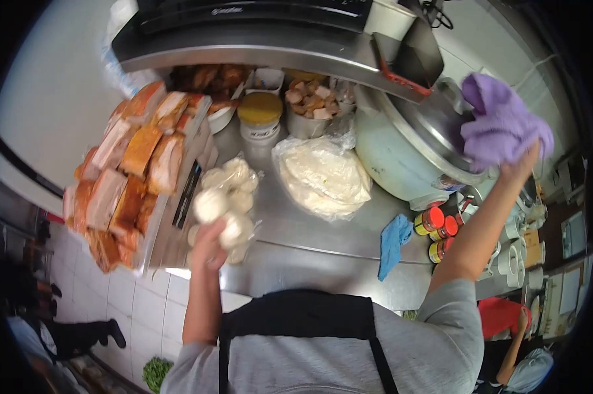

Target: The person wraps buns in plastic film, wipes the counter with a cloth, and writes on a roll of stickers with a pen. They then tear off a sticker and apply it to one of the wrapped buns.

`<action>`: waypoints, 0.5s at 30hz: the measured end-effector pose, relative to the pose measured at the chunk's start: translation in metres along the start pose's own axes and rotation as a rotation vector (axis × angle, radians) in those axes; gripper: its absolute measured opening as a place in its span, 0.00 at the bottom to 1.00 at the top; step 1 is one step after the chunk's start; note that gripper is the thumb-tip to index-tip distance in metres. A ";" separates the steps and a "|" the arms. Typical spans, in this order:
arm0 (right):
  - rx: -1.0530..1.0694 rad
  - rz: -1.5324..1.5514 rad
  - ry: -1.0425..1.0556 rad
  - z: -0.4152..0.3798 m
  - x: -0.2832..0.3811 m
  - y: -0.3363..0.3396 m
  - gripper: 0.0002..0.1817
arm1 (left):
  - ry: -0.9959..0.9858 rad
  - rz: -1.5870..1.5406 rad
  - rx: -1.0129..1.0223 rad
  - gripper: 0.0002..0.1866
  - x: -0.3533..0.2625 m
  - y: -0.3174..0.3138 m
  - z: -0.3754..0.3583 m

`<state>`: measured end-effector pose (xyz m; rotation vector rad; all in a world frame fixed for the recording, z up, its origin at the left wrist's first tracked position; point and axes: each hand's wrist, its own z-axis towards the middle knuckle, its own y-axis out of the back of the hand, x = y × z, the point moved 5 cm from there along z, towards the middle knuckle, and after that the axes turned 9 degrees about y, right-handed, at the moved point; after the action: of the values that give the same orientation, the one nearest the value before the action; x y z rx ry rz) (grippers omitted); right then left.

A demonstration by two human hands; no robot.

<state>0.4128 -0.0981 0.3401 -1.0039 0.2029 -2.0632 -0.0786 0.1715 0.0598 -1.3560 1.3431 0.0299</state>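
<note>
Right hand (522,163) has its fingers clenched on the purple cloth (500,125), at the big pot's (389,152) right! Left hand (209,247) is at the pale balls (211,205), left of that pot; finger closure, can't tell.

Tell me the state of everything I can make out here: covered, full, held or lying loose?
Purple cloth: bunched, held up in the right hand.
White balls: clustered; left hand on them, grip partly hidden.
Big pot: metal lid on.
Yellow-topped jar: closed.
Red-topped jars: closed.
Tub: uncovered, heaped with meat chunks.
Meat slabs: piled, uncovered.
Plastic bag: bulging; whether sealed is unclear.
Blue cloth: crumpled, lying loose.
</note>
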 end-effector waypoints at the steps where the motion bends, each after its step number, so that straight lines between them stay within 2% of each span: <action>1: -0.006 0.025 -0.002 -0.043 0.011 -0.025 0.18 | -0.092 0.091 0.010 0.22 0.002 -0.015 0.012; 2: -0.030 -0.069 -0.001 -0.080 0.006 -0.027 0.17 | -0.224 0.173 0.041 0.20 -0.004 -0.050 0.015; 3: -0.058 -0.170 0.008 -0.117 0.002 -0.032 0.17 | -0.282 0.226 0.053 0.22 -0.004 -0.072 0.027; 4: -0.228 -0.298 -0.210 -0.170 -0.004 -0.066 0.19 | -0.397 0.210 -0.047 0.22 0.006 -0.087 0.042; 5: 0.165 -0.712 -0.282 -0.199 -0.028 -0.062 0.19 | -0.402 0.374 -0.113 0.23 0.010 -0.102 0.053; 6: 0.568 -1.091 -0.206 -0.232 -0.050 -0.059 0.19 | -0.355 0.328 -0.125 0.23 0.009 -0.136 0.041; 7: 0.689 -0.895 0.209 -0.275 -0.054 -0.118 0.20 | -0.454 0.326 -0.035 0.24 0.019 -0.150 0.048; 8: 0.926 -0.810 0.180 -0.280 -0.032 -0.174 0.21 | -0.306 0.340 0.052 0.23 0.020 -0.173 0.027; 10: 0.893 -0.815 0.166 -0.288 -0.050 -0.190 0.23 | -0.307 0.377 0.261 0.24 0.039 -0.196 0.010; 13: 0.613 -0.473 -0.388 -0.258 -0.075 -0.165 0.26 | -0.359 0.438 0.550 0.25 0.056 -0.215 -0.011; 15: 0.274 0.075 -0.823 -0.259 -0.084 -0.147 0.28 | -0.409 0.497 0.687 0.26 0.060 -0.220 -0.018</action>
<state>0.1687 0.0101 0.1844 -1.5353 -0.4470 -1.4105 0.0798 0.0484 0.1691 -0.3948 1.1528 0.1580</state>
